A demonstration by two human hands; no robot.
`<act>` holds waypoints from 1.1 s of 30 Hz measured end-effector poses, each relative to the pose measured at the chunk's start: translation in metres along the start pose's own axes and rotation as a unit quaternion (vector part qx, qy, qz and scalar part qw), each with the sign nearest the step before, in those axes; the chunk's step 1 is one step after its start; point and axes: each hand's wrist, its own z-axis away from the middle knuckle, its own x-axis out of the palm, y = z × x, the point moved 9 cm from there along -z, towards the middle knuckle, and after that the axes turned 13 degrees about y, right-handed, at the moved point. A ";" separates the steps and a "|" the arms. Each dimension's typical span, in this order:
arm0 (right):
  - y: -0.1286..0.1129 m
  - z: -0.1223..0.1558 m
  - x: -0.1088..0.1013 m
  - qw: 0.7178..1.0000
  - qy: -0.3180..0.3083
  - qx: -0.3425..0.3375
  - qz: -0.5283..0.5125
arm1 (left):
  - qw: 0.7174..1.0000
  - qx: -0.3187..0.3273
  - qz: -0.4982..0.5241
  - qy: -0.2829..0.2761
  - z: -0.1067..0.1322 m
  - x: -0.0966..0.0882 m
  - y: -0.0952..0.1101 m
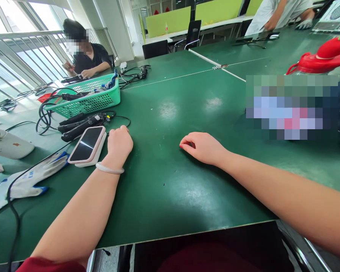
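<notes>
My left hand (pixel 119 143) rests on the green table (pixel 164 181) as a closed fist, a pale bracelet on the wrist, and nothing shows in it. Just to its left lies a phone (pixel 87 145) on a white block, screen up. My right hand (pixel 201 146) lies on the table about a forearm's length to the right, fingers curled under with red nails showing. I see nothing between those fingers.
Black handheld tools with cables (pixel 82 124) lie behind the phone. A green mesh basket (pixel 87 100) holds more tools. White and blue gloves (pixel 25 181) lie at the left. A red object (pixel 320 60) stands far right. One person sits at the far left; another leans at the back right.
</notes>
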 end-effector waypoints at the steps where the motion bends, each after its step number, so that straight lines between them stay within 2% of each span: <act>1: 0.000 0.000 0.000 1.000 0.001 0.000 0.000 | 1.000 -0.015 0.024 0.006 -0.002 0.003 -0.004; 4: 0.001 0.000 0.000 1.000 0.000 0.000 -0.002 | 0.988 -0.078 0.130 0.020 -0.008 0.015 -0.020; 7: 0.002 0.000 0.000 1.000 -0.003 0.005 -0.002 | 0.945 -0.179 0.275 0.013 -0.009 0.034 -0.037; 9: 0.002 0.000 0.001 1.000 -0.006 0.008 -0.004 | 0.914 -0.219 0.341 0.007 -0.009 0.043 -0.040; 11: 0.002 0.000 0.002 1.000 -0.009 0.010 -0.008 | 0.901 -0.219 0.375 0.003 -0.008 0.045 -0.033; 14: 0.002 -0.001 0.002 1.000 -0.010 0.012 -0.010 | 0.886 -0.163 0.432 -0.029 -0.002 0.038 0.000; 20: 0.002 -0.001 0.007 1.000 -0.028 0.005 -0.001 | 0.790 -0.009 0.591 -0.162 0.040 0.004 0.093; 23: 0.002 -0.001 0.011 0.999 -0.038 -0.006 0.006 | 0.760 0.054 0.616 -0.200 0.055 -0.011 0.118; 27: 0.003 -0.001 0.014 0.999 -0.040 -0.011 0.013 | 0.766 0.066 0.609 -0.196 0.056 -0.016 0.118; 33: -0.007 0.001 0.014 0.998 -0.022 -0.064 0.015 | 0.818 0.082 0.554 -0.135 0.051 -0.020 0.110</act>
